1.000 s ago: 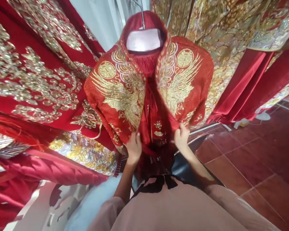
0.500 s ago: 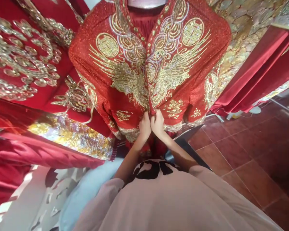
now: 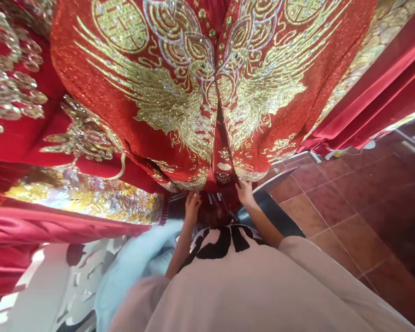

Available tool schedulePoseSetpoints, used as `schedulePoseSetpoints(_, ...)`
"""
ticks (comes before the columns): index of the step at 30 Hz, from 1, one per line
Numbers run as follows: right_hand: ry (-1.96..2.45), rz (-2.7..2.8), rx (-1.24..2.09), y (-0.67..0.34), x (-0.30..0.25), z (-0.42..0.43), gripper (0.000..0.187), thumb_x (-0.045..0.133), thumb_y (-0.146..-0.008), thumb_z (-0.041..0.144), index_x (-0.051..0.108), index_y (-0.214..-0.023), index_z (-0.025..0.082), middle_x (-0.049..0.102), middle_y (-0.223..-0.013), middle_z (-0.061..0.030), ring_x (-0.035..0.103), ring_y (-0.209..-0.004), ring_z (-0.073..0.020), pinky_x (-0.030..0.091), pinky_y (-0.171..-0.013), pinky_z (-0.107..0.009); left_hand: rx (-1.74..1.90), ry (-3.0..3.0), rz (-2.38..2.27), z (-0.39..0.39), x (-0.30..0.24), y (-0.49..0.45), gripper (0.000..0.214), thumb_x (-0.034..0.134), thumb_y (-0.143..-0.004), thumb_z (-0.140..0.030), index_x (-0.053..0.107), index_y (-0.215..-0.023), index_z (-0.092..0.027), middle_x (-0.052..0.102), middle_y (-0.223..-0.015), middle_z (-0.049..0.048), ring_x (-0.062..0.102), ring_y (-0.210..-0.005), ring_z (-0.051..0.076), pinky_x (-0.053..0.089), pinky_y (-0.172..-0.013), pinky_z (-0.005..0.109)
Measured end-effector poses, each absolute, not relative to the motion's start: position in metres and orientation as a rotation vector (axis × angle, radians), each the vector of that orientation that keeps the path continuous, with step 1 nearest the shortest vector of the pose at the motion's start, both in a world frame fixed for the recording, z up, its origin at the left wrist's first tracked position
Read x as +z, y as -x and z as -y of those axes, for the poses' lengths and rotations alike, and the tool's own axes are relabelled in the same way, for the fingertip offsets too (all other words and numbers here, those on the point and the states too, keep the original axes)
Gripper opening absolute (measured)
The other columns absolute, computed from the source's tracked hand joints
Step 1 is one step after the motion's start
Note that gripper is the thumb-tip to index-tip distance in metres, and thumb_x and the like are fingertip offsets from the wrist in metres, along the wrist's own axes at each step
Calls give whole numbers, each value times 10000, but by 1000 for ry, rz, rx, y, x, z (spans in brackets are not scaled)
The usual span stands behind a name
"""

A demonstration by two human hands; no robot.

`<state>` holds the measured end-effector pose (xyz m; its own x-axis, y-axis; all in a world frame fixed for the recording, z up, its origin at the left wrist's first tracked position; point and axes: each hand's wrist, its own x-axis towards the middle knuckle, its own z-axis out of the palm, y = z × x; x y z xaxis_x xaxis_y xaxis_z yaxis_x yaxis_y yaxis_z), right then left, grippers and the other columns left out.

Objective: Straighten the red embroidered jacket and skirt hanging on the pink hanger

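A red embroidered jacket (image 3: pixel 180 106) with gold phoenixes and round medallions hangs in front of me. Its front edges part toward the bottom, and a red inner garment with gold motifs (image 3: pixel 223 166) shows between them. My right hand (image 3: pixel 245 191) is closed in a pinch on the lower corner of the jacket's right front panel. At the bottom hem of the left panel, my left hand (image 3: pixel 192 203) has its fingers curled on the edge; the fingertips are partly hidden. The jacket's collar is out of view.
Red garments with heavy crystal beading (image 3: pixel 86 138) hang at the left, above a gold-sequined cloth (image 3: pixel 90 193). Pale blue fabric (image 3: pixel 124 267) lies lower left beside a white cut-out panel (image 3: pixel 44 286). Red drapes (image 3: pixel 376 101) hang at right over a tiled floor (image 3: pixel 332 203).
My hands were together at the jacket's front opening; they have moved apart and down to the hem. The front edges now spread at the bottom, and the jacket appears closer and larger.
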<state>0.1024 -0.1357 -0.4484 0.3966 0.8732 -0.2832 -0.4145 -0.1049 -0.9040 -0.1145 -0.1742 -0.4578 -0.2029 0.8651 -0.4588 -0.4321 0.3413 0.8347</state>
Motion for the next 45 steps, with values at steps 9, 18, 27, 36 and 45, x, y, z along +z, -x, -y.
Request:
schedulePoseSetpoints(9,1119,395,1360,-101,-412,164,277,740,-531,292,550,-698,181,636,-711,21,603,-702,-119,490,-702,-269,1161,-334,-1029,165,-421,96,338,817,-529,-262,629,-781,-139,664,-739,30,626,-631,133,506,-617,251)
schedulePoseSetpoints(18,1171,384,1372,-89,-382,180,287,775,-491,224,593,-705,161,601,-572,34,502,-484,-83,367,-433,-203,1152,-343,-988,172,-394,62,316,816,-544,-264,569,-700,-144,576,-602,-40,559,-531,82,453,-543,205)
schedulePoseSetpoints(27,1084,278,1409,-66,-357,186,410,818,-434,212,613,-788,196,663,-682,15,636,-691,-173,502,-583,-278,1199,-298,-975,183,-378,25,355,823,-541,-297,619,-792,-149,672,-786,7,643,-764,152,500,-772,298)
schedulePoseSetpoints(36,1097,179,1472,-67,-356,187,426,814,-432,181,636,-819,201,675,-687,27,630,-606,-156,509,-549,-275,1316,-285,-938,185,-368,13,405,824,-563,-308,642,-893,-158,676,-790,18,647,-906,202,479,-916,372)
schedulePoseSetpoints(45,1076,212,1511,-66,-360,186,358,792,-467,190,635,-789,197,678,-686,25,643,-641,-162,506,-559,-264,1318,-278,-926,185,-372,14,418,795,-606,-297,640,-967,-153,688,-939,51,646,-926,195,492,-901,350)
